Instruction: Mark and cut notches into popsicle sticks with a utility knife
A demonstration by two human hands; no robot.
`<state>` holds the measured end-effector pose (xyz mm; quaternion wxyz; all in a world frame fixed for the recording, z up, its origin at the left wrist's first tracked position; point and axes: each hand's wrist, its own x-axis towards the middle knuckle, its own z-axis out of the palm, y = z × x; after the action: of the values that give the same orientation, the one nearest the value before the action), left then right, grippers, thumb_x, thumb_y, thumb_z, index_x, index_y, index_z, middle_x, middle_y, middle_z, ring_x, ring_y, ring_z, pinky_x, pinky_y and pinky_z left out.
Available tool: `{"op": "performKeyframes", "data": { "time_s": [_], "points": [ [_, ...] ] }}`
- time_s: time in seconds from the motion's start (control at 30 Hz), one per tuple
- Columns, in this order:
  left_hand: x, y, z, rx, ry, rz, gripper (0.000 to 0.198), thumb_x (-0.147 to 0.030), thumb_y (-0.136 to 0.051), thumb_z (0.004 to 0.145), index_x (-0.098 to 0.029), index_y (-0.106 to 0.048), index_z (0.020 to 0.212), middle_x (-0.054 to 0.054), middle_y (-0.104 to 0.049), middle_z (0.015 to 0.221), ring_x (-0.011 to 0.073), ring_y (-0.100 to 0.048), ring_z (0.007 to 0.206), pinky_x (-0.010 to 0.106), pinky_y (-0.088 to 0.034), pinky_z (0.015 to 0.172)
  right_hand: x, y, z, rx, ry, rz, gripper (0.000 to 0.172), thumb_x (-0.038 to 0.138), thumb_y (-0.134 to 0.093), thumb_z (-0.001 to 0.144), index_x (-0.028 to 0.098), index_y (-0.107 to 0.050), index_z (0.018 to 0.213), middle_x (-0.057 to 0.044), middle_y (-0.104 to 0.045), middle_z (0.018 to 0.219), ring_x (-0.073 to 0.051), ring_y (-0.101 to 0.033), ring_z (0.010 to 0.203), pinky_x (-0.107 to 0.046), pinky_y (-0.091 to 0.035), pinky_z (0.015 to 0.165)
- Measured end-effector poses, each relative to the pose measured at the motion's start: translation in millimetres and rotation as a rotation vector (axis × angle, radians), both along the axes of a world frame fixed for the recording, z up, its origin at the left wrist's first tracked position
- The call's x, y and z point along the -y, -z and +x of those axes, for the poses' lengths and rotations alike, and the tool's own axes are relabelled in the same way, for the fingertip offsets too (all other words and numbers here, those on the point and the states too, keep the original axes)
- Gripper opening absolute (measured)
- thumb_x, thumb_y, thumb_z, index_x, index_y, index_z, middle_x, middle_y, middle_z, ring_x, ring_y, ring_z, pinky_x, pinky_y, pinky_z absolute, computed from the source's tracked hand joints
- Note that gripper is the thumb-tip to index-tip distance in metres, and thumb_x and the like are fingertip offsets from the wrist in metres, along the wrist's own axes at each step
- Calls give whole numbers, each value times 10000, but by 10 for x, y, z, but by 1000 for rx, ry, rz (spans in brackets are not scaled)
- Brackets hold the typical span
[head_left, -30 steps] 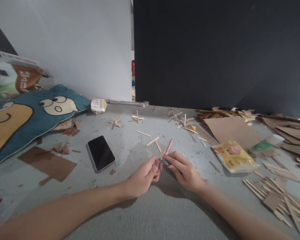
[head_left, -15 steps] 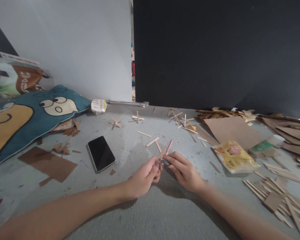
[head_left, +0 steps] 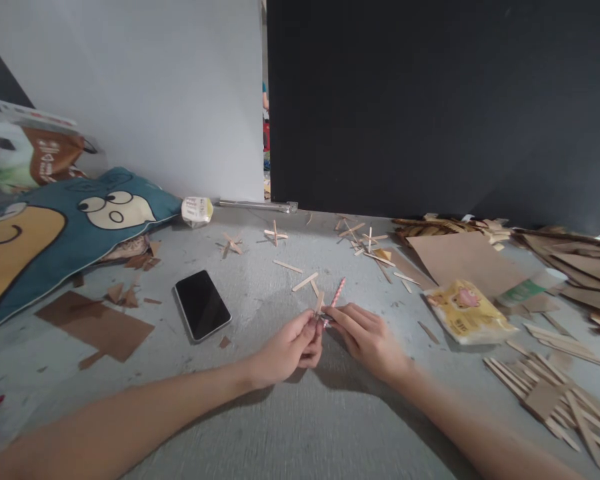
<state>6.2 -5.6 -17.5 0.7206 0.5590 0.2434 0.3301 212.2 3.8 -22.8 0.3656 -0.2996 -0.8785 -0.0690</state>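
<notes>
My left hand (head_left: 287, 350) is closed, its thumb and fingers pinching a wooden craft stick (head_left: 320, 302) that points up and away. My right hand (head_left: 367, 337) meets it from the right, fingers pressed together on a small dark, shiny thing (head_left: 325, 317) against the lower part of the stick. Its kind is hidden by the fingers. Just beyond the right fingertips rises a red-and-white striped straw (head_left: 339, 293); I cannot tell whether the hand touches it. Loose craft sticks (head_left: 305, 281) lie just past the hands.
A phone (head_left: 203, 305) and brown cardboard (head_left: 97, 325) lie left, near a blue cushion (head_left: 95, 227). Crossed-stick pieces (head_left: 275, 233) stand farther back. On the right are a yellow packet (head_left: 467, 312), a green-and-white cup (head_left: 533, 287) and a stick pile (head_left: 555, 400). A dark panel (head_left: 440, 107) rises behind.
The right fingers have moved slightly left, closer to the left fingertips. The held stick has shifted a little left and sits more upright. Other things keep their places.
</notes>
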Motion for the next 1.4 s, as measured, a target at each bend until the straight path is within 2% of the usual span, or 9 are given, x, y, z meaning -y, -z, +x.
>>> {"op": "performKeyframes", "data": {
  "time_s": [0.17,0.33,0.6,0.83,1.07,1.4],
  "points": [
    [-30,-15,-10,11,5,-34,416,-609,-515,1000,-224,-386,909,-100,-288,670,74,-243,502,253,-172,474,-29,-10,-8,45,28,-26,249,160,-415,1081,176,-626,1213,-94,-735,892,-202,-683,770,-302,-532,667],
    [-22,-50,-17,-12,-37,-21,435,-621,-455,1020,-228,-356,862,-102,-258,665,68,-250,495,263,-160,491,-63,-30,20,28,46,-56,227,183,-412,1087,173,-635,1129,-77,-710,835,-194,-672,738,-290,-514,656],
    [-66,70,6,19,-25,-42,434,-625,-528,984,-225,-378,908,-97,-286,691,76,-213,531,261,-159,505,-50,-36,-16,76,48,-104,237,170,-405,1081,167,-637,1125,-86,-707,846,-208,-691,763,-294,-509,669],
    [-46,9,-2,10,-84,-42,483,-667,-518,977,-233,-344,857,-100,-244,684,75,-212,535,268,-151,523,-86,-29,39,30,51,-109,229,193,-394,1094,178,-623,1085,-84,-723,862,-197,-695,766,-285,-504,664],
    [-65,58,6,-17,-79,-41,512,-710,-557,932,-228,-387,895,-98,-288,680,78,-231,535,266,-156,519,-83,-55,-60,66,65,-122,268,204,-357,1101,179,-621,1069,-70,-706,816,-197,-686,732,-288,-489,645],
    [-64,56,10,1,-105,2,496,-680,-522,971,-225,-367,845,-92,-290,683,83,-221,560,270,-163,531,-111,-20,44,80,60,-147,229,186,-397,1086,187,-625,1061,-80,-726,859,-202,-708,778,-282,-504,677]
  ]
}}
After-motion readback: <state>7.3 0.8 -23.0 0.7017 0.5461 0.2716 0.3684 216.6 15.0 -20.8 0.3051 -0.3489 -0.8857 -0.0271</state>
